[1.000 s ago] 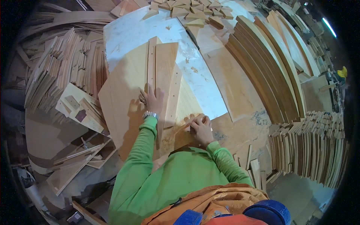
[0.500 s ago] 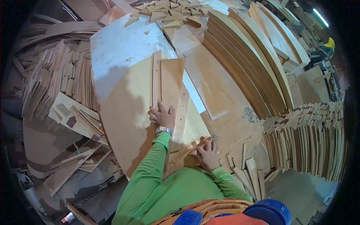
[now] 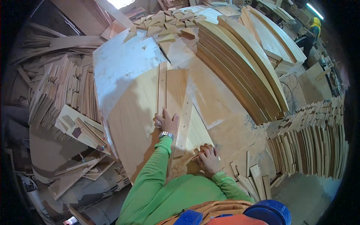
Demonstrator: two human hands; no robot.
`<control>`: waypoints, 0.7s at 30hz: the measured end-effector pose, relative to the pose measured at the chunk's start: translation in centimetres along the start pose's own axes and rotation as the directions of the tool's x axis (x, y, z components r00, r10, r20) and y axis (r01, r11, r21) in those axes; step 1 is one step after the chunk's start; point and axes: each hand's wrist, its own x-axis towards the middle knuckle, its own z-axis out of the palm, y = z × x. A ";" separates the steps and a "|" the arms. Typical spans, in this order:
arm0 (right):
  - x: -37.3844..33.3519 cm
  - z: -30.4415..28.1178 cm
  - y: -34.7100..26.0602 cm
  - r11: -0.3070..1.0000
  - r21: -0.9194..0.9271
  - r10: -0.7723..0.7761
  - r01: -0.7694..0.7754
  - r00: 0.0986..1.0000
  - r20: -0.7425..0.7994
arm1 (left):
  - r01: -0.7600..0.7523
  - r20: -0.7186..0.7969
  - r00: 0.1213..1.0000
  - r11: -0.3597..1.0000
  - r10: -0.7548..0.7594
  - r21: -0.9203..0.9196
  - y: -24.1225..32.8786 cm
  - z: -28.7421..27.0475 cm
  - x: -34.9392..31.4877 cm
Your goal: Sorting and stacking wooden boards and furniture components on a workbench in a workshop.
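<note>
My left hand (image 3: 166, 122), with a ring and a metal wristwatch, lies with fingers spread across a narrow wooden strip (image 3: 162, 88) and the brown board (image 3: 176, 84) beside it. These rest on a large pale wooden panel (image 3: 133, 112) with a curved left edge. To the right, a second strip (image 3: 183, 127) with small holes slants across a pale, tapering board (image 3: 197, 129). My right hand (image 3: 209, 160) has its fingers bent together over the near corner of that tapering board. Its fingertips partly hide the edge they grip.
Curved wooden pieces (image 3: 240, 67) stand stacked at the far right of the table. Small wooden wedges (image 3: 168, 26) are heaped at the back. Thin slats (image 3: 307, 140) form a stack at right, with another slat stack (image 3: 56, 90) at left. A person (image 3: 313, 33) in a yellow head covering is far right.
The fingers of my right hand have drawn closer together at the board's corner. My left hand keeps its place on the strip. The whole view has shifted slightly.
</note>
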 end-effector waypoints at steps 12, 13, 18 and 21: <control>2.3 -0.9 1.3 0.997 0.062 -0.054 0.051 0.998 0.033 | -0.002 0.028 1.000 0.996 0.004 -0.093 1.1 -1.1 1.1; 2.3 -0.4 1.6 0.997 0.035 -0.067 0.067 0.998 0.008 | 0.003 0.028 1.000 0.995 0.000 -0.100 1.4 -1.4 1.3; 3.5 -0.8 1.4 0.995 0.075 -0.066 0.064 0.998 0.025 | 0.051 0.100 0.994 0.996 -0.043 -0.079 2.1 -2.3 2.2; 4.8 -0.8 1.1 0.997 0.070 -0.048 0.046 0.998 0.029 | 0.011 -0.019 1.000 0.999 -0.012 -0.040 1.1 -1.1 3.5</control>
